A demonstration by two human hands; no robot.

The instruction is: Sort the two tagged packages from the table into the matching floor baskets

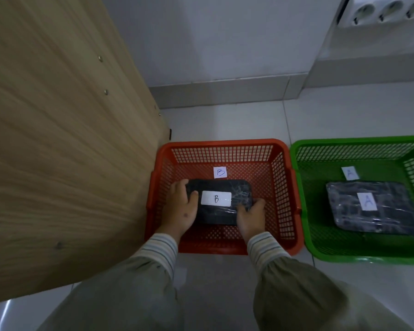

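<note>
Package B [219, 201] sits between both hands, low inside the red basket [225, 144], its long axis running from the left hand [181, 206] across to the right hand [250, 217]. Each hand grasps one short end, equally near. Package A [370, 206] lies off beyond the right hand in the green basket [358, 140]. Letting go looks like all that remains.

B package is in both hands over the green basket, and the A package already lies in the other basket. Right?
Not quite. The head view shows both hands, left hand and right hand, holding the B package in the red basket, which carries a B tag. The A package already lies in the green basket.
</note>
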